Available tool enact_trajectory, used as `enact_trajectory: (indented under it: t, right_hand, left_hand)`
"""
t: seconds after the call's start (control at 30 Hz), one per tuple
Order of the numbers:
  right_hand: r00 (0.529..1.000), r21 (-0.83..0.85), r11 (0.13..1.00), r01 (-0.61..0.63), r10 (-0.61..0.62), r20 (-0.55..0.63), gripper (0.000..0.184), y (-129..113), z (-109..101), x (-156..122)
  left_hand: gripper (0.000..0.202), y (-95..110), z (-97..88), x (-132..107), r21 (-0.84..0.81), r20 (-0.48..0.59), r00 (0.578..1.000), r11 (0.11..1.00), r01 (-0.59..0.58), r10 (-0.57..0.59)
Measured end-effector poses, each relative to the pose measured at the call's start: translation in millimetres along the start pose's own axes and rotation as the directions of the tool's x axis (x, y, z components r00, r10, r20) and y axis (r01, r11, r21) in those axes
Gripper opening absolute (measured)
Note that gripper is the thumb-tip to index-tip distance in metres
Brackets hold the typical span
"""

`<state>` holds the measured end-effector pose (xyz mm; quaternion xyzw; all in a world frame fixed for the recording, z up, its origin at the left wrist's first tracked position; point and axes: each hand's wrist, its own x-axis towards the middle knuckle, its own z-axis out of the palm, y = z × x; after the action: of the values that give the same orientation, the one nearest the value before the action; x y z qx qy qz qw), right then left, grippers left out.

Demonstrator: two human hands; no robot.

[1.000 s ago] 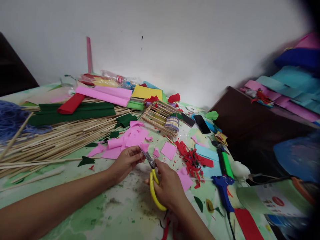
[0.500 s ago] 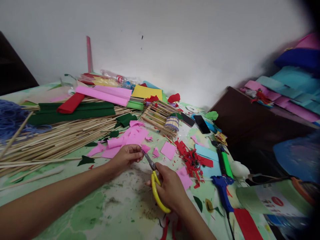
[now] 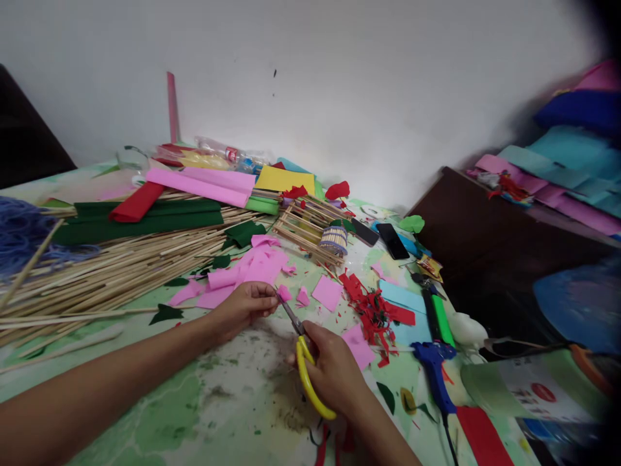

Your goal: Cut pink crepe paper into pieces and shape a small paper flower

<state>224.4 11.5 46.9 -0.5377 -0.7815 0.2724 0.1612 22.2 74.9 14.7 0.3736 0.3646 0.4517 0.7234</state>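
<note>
**Scissors point at the left hand, a small pink scrap beside their tips**

The small pink scrap lies just right of the left fingertips and slightly beyond them, so the left hand is nearer to it than the right hand. The scissors' long axis slants from the right fingers away and leftward, the blade tips ending right by the left fingertips. The left thumb and forefinger press together; whether they pinch the scrap's edge, I cannot tell. The right fingers curl around the yellow handles.

The scrap looks bright pink, crumpled and irregular, with no clear long axis. Another pink bit and a flat pink square lie farther right of the left fingertips.
</note>
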Motion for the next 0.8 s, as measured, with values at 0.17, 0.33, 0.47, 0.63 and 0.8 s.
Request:
enact_trajectory:
  t: [0.17,0.33,0.47,0.63,0.8]
  right_hand:
    - [1.000,0.002,1.000,-0.001,0.001,0.009,0.022,1.4,0.2,-0.2]
    - [0.999,-0.002,1.000,0.026,-0.026,0.027,0.017,2.3,-0.3,-1.4]
    - [0.999,-0.009,1.000,0.018,-0.018,0.037,0.017,4.5,-0.6,-1.1]
    - [0.999,-0.045,0.999,0.002,-0.004,-0.035,0.014,7.9,1.3,1.5]
    - [0.995,-0.134,0.991,0.000,-0.013,-0.101,0.028,10.1,5.8,1.4]
  left_hand:
    - [0.013,7.5,1.8,-0.3,0.051,0.010,0.999,0.998,0.042,-0.043]
    - [0.013,10.9,-2.4,0.3,0.107,0.039,0.996,0.991,0.077,-0.082]
    - [0.014,10.3,-7.6,2.0,0.153,0.045,0.993,0.983,0.098,-0.106]
    - [0.015,9.5,-5.2,2.5,0.075,-0.023,0.997,0.994,0.076,-0.074]
    - [0.016,3.0,-0.2,1.5,-0.042,-0.058,0.998,0.999,-0.002,0.000]
